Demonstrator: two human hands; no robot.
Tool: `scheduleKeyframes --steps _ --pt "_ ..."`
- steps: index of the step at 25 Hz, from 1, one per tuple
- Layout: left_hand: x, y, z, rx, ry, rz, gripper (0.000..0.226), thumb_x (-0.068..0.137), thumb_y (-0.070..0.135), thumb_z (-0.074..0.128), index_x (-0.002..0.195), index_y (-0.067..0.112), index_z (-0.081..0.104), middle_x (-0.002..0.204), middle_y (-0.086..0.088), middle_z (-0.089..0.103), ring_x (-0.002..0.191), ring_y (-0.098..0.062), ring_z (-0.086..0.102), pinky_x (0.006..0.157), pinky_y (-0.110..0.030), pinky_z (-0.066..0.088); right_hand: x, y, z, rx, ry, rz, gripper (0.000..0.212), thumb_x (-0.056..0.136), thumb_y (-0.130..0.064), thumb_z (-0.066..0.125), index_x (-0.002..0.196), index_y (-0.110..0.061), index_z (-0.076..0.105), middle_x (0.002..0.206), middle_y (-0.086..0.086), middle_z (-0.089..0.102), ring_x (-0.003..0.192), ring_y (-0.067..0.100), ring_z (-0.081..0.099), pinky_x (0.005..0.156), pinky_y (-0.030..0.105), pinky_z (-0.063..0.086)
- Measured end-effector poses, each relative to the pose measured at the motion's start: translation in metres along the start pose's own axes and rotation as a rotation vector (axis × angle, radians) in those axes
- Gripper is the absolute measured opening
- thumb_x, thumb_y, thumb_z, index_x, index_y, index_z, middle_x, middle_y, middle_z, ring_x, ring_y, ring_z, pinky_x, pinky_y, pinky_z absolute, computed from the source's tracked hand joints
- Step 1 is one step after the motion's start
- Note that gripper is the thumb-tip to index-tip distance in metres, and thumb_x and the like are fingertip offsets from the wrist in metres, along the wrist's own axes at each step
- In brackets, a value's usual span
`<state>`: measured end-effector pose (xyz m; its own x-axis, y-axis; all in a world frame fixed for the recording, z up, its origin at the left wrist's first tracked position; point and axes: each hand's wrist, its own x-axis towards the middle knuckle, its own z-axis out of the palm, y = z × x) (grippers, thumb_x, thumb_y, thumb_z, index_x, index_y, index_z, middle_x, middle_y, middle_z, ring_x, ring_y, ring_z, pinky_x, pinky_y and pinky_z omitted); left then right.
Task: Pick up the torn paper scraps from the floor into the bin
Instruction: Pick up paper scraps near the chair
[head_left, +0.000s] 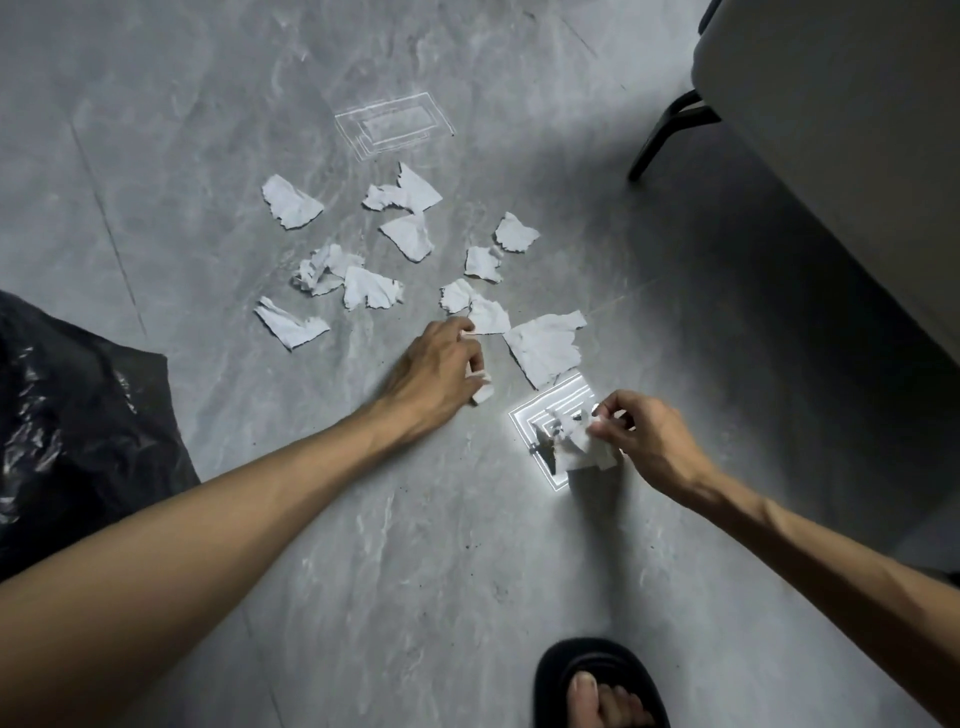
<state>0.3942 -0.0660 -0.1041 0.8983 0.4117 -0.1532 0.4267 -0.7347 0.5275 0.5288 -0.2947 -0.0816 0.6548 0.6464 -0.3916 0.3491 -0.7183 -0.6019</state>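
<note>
Several torn white paper scraps (410, 234) lie scattered on the grey marbled floor (415, 545) ahead of me. My left hand (441, 371) rests low on the floor, fingers curled around a small scrap (480, 392), its fingertips touching another scrap (488, 314). A larger scrap (545, 345) lies just right of it. My right hand (647, 441) pinches a crumpled bunch of scraps (579, 441) a little above the floor. The bin's black plastic liner (67, 421) bulges in from the left edge.
A pale chair or sofa with a dark leg (670, 130) fills the upper right. My foot in a black slipper (597, 686) stands at the bottom. Bright rectangular light reflections (550, 410) show on the floor under my right hand and farther back.
</note>
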Motion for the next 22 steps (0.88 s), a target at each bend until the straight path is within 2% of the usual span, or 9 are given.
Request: scheduleKeyframes --steps 3,5,9,12,15,18,22 --pt "0.029 -0.014 -0.003 0.040 0.035 -0.065 0.013 0.085 0.023 0.065 0.090 0.011 0.066 0.139 -0.007 0.049 0.127 -0.030 0.043 0.099 -0.038 0.040 0.004 -0.007 -0.002 0.124 0.051 -0.012 0.015 0.087 -0.021 0.065 0.076 -0.016 0.056 0.065 -0.007 0.056 0.058 0.008 0.047 0.052 0.016 0.037" --pt "0.043 -0.021 -0.003 0.078 0.032 -0.014 0.010 0.084 0.019 0.063 0.088 0.010 0.064 0.123 -0.005 0.057 0.115 -0.030 0.048 0.088 -0.036 0.042 0.008 -0.013 -0.002 0.219 0.091 0.004 0.014 0.088 -0.019 0.064 0.077 -0.015 0.056 0.063 -0.008 0.053 0.056 0.005 0.043 0.052 0.016 0.035" --pt "0.048 -0.023 0.001 0.150 0.040 0.121 0.008 0.087 0.018 0.058 0.083 0.011 0.056 0.092 -0.004 0.061 0.092 -0.023 0.050 0.067 -0.029 0.032 0.008 -0.024 -0.002 0.307 0.055 0.018 0.013 0.087 -0.020 0.065 0.078 -0.014 0.058 0.063 -0.009 0.053 0.058 0.006 0.047 0.059 0.025 0.039" --pt "0.040 -0.028 -0.002 0.115 0.017 0.069 0.008 0.087 0.015 0.053 0.081 0.010 0.051 0.081 -0.008 0.061 0.077 -0.028 0.056 0.060 -0.031 0.036 0.011 -0.038 0.000 0.341 0.048 0.044 0.014 0.087 -0.019 0.065 0.076 -0.013 0.058 0.065 -0.002 0.056 0.059 0.013 0.051 0.061 0.028 0.042" --pt "0.033 -0.031 -0.020 0.004 -0.027 0.044 0.006 0.086 0.015 0.058 0.088 0.011 0.055 0.081 -0.008 0.062 0.073 -0.028 0.056 0.062 -0.033 0.044 0.019 -0.071 -0.010 0.321 0.024 0.042 0.015 0.088 -0.016 0.065 0.075 -0.013 0.058 0.065 0.002 0.055 0.059 0.014 0.051 0.059 0.028 0.043" --pt "0.029 -0.024 -0.047 -0.125 -0.016 0.046 0.024 0.084 0.014 0.066 0.105 0.011 0.054 0.089 -0.010 0.063 0.077 -0.028 0.058 0.071 -0.037 0.051 0.025 -0.116 -0.041 0.141 0.028 -0.034 0.013 0.087 -0.017 0.067 0.077 -0.013 0.060 0.067 0.001 0.058 0.060 0.013 0.052 0.058 0.025 0.044" --pt "0.023 -0.003 -0.069 -0.195 -0.050 0.086 0.033 0.084 0.011 0.070 0.113 0.010 0.055 0.086 -0.010 0.067 0.072 -0.022 0.058 0.068 -0.030 0.046 0.027 -0.139 -0.070 -0.012 0.122 -0.091 0.007 0.085 -0.018 0.068 0.081 -0.016 0.063 0.068 -0.004 0.061 0.057 0.008 0.054 0.054 0.020 0.044"
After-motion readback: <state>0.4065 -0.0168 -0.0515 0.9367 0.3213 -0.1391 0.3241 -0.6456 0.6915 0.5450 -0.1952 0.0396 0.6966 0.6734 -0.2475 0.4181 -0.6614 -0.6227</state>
